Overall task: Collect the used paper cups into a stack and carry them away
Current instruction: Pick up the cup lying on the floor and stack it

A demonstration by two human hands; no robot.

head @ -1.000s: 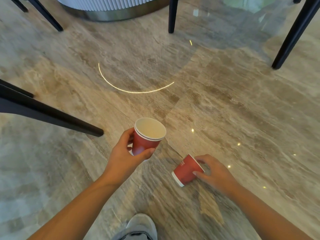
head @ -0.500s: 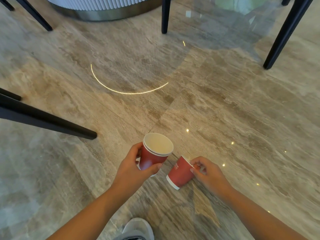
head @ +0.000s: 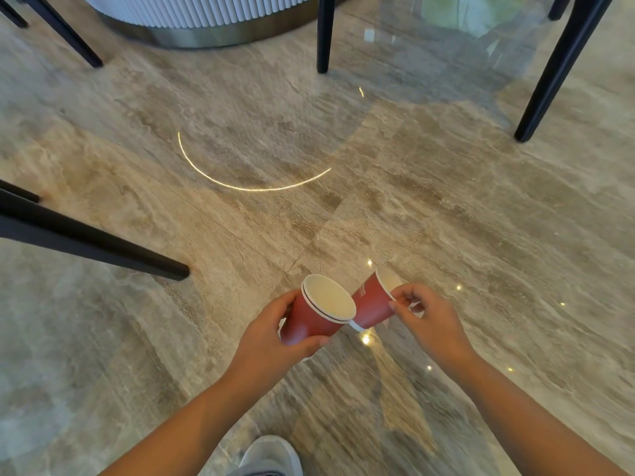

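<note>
Two nested cups [head: 313, 321], one single cup [head: 371, 303]

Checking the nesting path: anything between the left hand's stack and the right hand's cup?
Nothing, per the head view: the cup base sits at the stack rim with no gap showing. Whether they touch is unclear.

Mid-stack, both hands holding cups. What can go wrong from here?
The right hand only pinches the loose cup at its rim; it may slip or crumple. That cup's base sits beside the rim of the stack in the left hand, not over the mouth; it may catch instead of nesting.
</note>
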